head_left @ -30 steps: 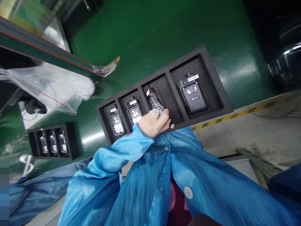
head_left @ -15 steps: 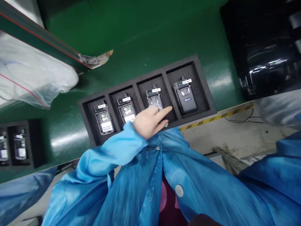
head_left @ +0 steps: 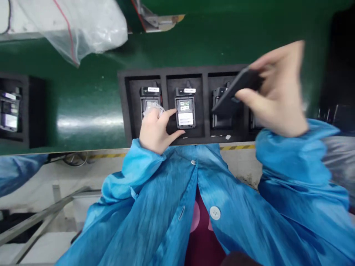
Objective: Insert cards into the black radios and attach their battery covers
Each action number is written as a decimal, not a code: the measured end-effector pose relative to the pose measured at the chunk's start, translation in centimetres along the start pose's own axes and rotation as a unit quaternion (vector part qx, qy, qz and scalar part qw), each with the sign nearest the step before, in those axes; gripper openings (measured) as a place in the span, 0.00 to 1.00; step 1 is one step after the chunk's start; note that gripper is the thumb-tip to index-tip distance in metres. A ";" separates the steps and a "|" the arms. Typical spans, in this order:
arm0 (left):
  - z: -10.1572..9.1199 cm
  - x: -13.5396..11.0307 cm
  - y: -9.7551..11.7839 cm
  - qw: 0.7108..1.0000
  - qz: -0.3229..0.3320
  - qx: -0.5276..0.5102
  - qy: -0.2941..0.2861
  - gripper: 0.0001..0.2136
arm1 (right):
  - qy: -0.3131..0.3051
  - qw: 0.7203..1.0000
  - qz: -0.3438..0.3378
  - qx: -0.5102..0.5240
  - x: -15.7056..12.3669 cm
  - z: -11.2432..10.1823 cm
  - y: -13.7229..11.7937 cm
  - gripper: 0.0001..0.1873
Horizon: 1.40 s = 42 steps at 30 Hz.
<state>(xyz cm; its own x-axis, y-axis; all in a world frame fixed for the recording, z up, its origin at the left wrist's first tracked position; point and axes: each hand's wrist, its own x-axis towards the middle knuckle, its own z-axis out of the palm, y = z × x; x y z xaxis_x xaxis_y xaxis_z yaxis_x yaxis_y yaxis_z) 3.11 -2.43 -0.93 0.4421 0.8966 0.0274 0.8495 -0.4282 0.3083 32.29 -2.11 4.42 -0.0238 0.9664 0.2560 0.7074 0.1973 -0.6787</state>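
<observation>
A black foam tray (head_left: 163,142) with several compartments lies before me, holding two-way radios. My left hand (head_left: 155,130) is over the left compartments, its thumb and forefinger spread around the lower left side of an open-backed radio (head_left: 185,111). A crumpled clear plastic piece (head_left: 154,107) is at its curled fingers, over another radio (head_left: 149,89). My right hand (head_left: 280,92), blurred, grips a tilted black battery pack (head_left: 235,90) between thumb and fingers. It hangs above the tray's right part, partly covering a radio (head_left: 222,120) whose back looks closed. The rightmost radio is mostly hidden.
A second foam tray (head_left: 29,111) with a radio stands at the left on the green table (head_left: 91,96). A clear plastic bag (head_left: 97,29) and a metal bracket (head_left: 163,22) are at the upper left. Dark glossy material (head_left: 340,85) lies far right.
My right hand has come into view, gripping the black battery pack. My left hand has moved left across the tray, with the clear plastic piece. The view has turned, so the tray now looks level.
</observation>
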 end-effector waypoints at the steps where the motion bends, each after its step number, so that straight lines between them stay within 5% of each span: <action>1: 0.2 0.1 0.0 1.000 -0.006 0.000 -0.002 0.31 | -0.038 0.998 -0.024 0.045 0.5 1.5 -0.8 0.23; 5: 0.4 0.4 0.2 1.000 -0.020 -0.017 -0.013 0.32 | -0.182 0.978 -0.037 0.098 1.8 6.4 -2.8 0.19; 10: 0.5 0.4 0.0 0.999 -0.015 -0.042 -0.021 0.32 | -0.242 0.969 -0.031 0.024 2.4 8.6 -2.5 0.22; 34: 0.7 0.0 0.0 0.997 -0.016 -0.071 -0.035 0.26 | -0.114 0.959 -0.117 -0.233 -0.2 11.9 -3.1 0.18; 42: 0.6 0.0 0.1 0.997 -0.013 -0.073 -0.027 0.26 | -0.112 0.946 -0.090 -0.291 -1.0 12.6 -4.2 0.18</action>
<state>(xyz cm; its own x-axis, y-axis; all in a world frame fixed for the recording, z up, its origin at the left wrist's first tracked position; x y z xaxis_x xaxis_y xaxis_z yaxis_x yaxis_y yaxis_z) 3.33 -2.55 -1.44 0.4381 0.8983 -0.0328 0.8118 -0.3796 0.4437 20.45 -1.78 -1.63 -0.2834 0.9494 0.1355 0.9454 0.3003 -0.1266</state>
